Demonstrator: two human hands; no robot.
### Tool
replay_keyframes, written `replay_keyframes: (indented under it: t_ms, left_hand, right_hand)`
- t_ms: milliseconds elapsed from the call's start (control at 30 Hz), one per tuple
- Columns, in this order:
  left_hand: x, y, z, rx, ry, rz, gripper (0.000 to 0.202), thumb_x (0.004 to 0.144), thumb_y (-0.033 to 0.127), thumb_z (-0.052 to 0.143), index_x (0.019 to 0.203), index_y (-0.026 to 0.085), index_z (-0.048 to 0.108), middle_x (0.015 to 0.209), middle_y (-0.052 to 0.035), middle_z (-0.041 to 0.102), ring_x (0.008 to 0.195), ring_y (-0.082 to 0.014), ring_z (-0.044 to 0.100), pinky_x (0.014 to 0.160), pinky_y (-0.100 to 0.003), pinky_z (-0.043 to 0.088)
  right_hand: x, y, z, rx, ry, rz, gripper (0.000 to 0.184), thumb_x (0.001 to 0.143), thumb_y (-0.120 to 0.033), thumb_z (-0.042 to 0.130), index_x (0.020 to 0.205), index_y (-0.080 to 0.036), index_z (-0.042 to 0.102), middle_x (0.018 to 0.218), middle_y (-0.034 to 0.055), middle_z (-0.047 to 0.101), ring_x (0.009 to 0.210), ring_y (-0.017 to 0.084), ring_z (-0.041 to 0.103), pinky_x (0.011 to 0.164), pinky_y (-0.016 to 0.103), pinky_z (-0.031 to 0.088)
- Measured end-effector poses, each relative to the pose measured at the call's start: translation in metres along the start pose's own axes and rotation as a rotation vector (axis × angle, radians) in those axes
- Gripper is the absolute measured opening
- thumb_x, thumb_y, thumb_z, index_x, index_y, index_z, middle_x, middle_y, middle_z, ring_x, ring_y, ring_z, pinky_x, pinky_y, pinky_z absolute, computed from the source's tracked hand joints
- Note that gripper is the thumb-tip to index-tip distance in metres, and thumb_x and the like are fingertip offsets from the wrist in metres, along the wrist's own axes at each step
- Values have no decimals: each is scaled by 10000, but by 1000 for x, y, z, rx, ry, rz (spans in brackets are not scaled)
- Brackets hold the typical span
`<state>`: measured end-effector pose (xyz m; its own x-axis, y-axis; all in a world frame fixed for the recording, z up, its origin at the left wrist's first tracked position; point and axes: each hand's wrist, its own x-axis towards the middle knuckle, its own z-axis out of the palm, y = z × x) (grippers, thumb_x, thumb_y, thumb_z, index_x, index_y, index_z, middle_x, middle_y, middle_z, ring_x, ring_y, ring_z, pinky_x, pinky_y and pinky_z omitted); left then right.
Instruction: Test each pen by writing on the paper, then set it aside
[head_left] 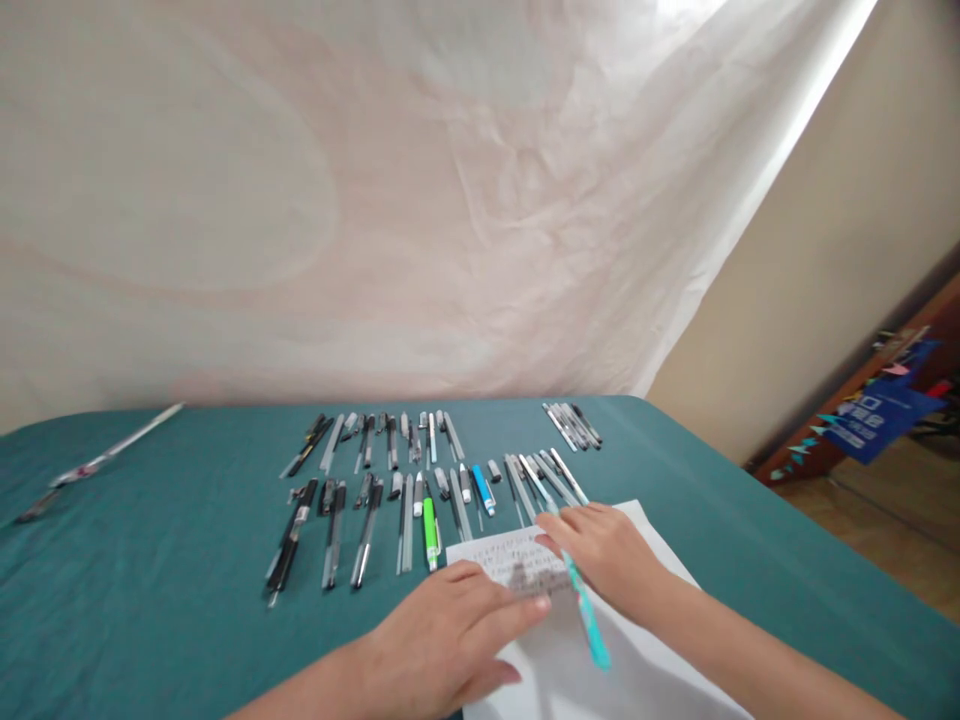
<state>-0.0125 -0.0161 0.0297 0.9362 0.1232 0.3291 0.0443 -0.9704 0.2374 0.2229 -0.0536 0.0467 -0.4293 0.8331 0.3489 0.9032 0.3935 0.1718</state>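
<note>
My right hand [607,555] is closed around a turquoise pen [587,620], whose patterned end sticks out below the fingers. It hovers over or rests on a sheet of white paper [559,665]; which of the two I cannot tell. Rows of handwriting show near the paper's top edge. At the sheet's left side is my left hand [457,630], with nothing in it, index finger and thumb stretched apart toward the turquoise pen. Just beyond it lies a bright green pen [430,530], and a blue-and-white pen [483,490] is farther back.
Pens, caps and refills lie in two rows on the green-covered table [187,560]. A small bundle of pens [572,425] is at the back right. At the far left lies a long thin white stick [120,450]. A pale sheet [375,200] hangs behind the table.
</note>
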Motion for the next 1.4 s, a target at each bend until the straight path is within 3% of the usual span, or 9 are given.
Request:
replay_keyframes:
  t_ms: [300, 467, 700, 800, 967, 1100, 1200, 1300, 1400]
  left_hand:
    - [-5, -3, -2, -52, 125, -83, 410, 892, 501, 311, 1200, 234, 357, 963, -68, 620, 846, -211, 565, 823, -331, 388]
    - [-5, -2, -4, -78, 145, -174, 203, 920, 369, 338, 1036, 228, 428, 891, -37, 614, 797, -183, 550, 769, -289, 387]
    - [-3, 0, -6, -110, 118, -202, 176, 913, 332, 354, 1023, 222, 436, 908, -40, 607, 817, -185, 543, 783, -287, 403]
    - [-3, -1, -6, -129, 108, -213, 222, 879, 350, 445, 1065, 231, 424, 966, -38, 604, 868, -196, 543, 823, -298, 403]
    - [-1, -1, -7, -152, 108, -335, 203, 859, 297, 494, 1041, 225, 441, 964, -28, 609, 850, -194, 553, 800, -302, 426]
    - [-1, -2, -6, -132, 112, -408, 227, 850, 266, 510, 1065, 221, 452, 1024, -39, 605, 902, -211, 544, 821, -328, 427]
    - [-1, -2, -6, -113, 80, -366, 262, 842, 272, 519, 1094, 232, 458, 1051, -48, 602, 942, -224, 535, 842, -339, 422]
    - [-1, -2, -6, -106, 75, -315, 315, 857, 293, 497, 1161, 253, 424, 1058, -48, 602, 932, -220, 543, 838, -343, 426]
    - [-2, -3, -5, -123, 100, -310, 444, 856, 291, 501, 1258, 255, 318, 1108, -53, 585, 944, -218, 545, 860, -364, 420]
  right_hand:
    - [70, -42, 12, -84, 39, -87, 202, 916, -313, 417, 813, -191, 541, 645, 22, 599, 622, 159, 571, 581, 275, 291]
    - [79, -42, 10, -94, 36, -50, 231, 937, -303, 359, 825, -199, 531, 680, 29, 596, 651, 170, 568, 589, 283, 297]
    - [81, -43, 10, -89, 70, -58, 236, 938, -272, 351, 841, -188, 549, 684, 38, 578, 651, 169, 560, 608, 285, 327]
    - [80, -41, 13, -47, 69, -54, 204, 920, -235, 376, 1036, -182, 535, 742, 50, 605, 683, 186, 579, 614, 290, 361]
    - [76, -35, 9, 346, 51, 131, 406, 914, -174, 312, 1318, -133, 303, 927, 78, 647, 730, 168, 609, 614, 261, 415]
    - [69, -36, 1, 882, -168, 287, 321, 928, -366, 305, 915, -158, 548, 710, 0, 608, 563, 98, 538, 509, 191, 387]
    - [64, -42, -1, 982, -251, 292, 401, 875, -443, 410, 617, -154, 514, 519, -52, 439, 489, 70, 403, 435, 175, 287]
    - [64, -39, 2, 1052, -253, 322, 388, 851, -443, 451, 619, -146, 543, 498, -61, 403, 470, 65, 370, 416, 174, 268]
    - [70, -8, 11, 1152, -266, 434, 392, 859, -469, 408, 802, -143, 619, 533, -44, 498, 443, 75, 434, 402, 176, 335]
